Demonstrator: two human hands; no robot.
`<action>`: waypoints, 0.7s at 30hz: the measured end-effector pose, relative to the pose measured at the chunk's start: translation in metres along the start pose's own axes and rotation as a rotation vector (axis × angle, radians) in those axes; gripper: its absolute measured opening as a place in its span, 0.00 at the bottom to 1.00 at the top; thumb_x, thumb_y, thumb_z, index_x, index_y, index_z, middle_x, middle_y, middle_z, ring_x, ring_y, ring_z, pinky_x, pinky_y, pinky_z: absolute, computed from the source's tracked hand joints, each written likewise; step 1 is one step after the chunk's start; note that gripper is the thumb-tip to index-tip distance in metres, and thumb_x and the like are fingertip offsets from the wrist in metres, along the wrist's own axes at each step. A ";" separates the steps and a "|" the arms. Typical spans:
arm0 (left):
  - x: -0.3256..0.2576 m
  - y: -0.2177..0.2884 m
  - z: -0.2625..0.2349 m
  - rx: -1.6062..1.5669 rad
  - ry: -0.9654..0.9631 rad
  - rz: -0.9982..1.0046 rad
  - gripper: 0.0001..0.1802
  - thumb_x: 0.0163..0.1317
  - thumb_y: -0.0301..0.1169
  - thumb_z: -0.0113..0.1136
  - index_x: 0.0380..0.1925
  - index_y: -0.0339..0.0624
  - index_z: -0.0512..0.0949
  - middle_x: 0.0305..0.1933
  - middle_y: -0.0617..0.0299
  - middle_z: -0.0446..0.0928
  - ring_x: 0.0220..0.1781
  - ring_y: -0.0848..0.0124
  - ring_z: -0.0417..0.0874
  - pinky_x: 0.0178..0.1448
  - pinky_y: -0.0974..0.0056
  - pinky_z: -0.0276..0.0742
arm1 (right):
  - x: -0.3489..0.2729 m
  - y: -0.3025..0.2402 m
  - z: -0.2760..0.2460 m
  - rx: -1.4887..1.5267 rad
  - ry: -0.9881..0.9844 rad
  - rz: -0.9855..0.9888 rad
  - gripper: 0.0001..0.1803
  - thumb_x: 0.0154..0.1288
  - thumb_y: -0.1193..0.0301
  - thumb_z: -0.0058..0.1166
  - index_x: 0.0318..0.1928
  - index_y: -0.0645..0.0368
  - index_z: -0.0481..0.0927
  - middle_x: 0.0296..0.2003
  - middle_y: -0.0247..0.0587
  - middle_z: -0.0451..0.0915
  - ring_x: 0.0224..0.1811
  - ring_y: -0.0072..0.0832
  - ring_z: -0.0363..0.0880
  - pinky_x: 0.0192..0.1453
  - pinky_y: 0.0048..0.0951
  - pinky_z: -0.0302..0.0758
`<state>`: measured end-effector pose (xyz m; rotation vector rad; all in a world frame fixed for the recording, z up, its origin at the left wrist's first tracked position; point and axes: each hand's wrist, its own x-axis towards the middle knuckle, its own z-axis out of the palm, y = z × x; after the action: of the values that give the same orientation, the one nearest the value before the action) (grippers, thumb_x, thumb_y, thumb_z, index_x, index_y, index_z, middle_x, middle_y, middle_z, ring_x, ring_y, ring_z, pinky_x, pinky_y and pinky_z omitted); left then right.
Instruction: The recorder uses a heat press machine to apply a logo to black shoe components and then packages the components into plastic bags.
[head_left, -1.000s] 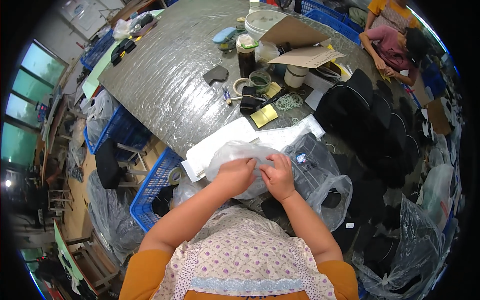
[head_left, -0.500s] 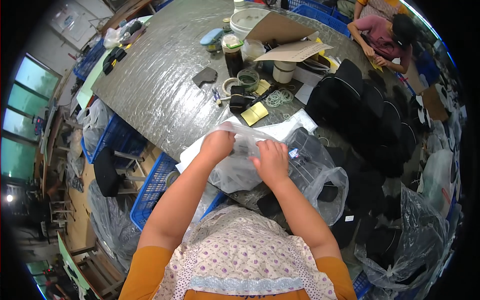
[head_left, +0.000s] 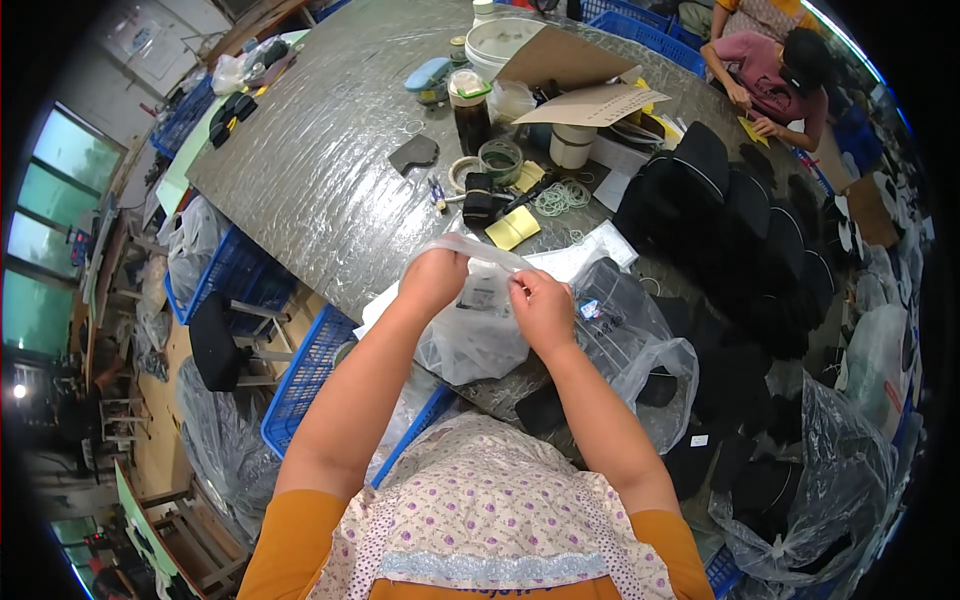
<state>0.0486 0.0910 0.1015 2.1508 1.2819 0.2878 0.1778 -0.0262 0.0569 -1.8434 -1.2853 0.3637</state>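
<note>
The head view shows a clear plastic bag on the person's side of the yellow notepad, its mouth stretched between two hands. The left hand, nearer and left of the notepad, curls at the bag's rim; film covers its fingertips, so how closely they meet cannot be told. The right hand, nearer and slightly right of the notepad, pinches the rim between thumb and fingers. Right of the notepad lie black padded pieces; just beside it, tangled pale bands.
</note>
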 end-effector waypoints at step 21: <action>-0.039 -0.004 0.015 0.024 -0.213 0.067 0.15 0.59 0.36 0.54 0.37 0.35 0.78 0.30 0.50 0.79 0.34 0.57 0.80 0.41 0.61 0.73 | -0.017 0.006 -0.009 -0.014 -0.019 0.116 0.08 0.50 0.77 0.53 0.33 0.60 0.71 0.25 0.45 0.77 0.31 0.42 0.76 0.42 0.38 0.68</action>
<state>0.0334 0.0534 0.0919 2.1811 1.0993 0.0682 0.1796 -0.0462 0.0537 -1.9350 -1.1990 0.4362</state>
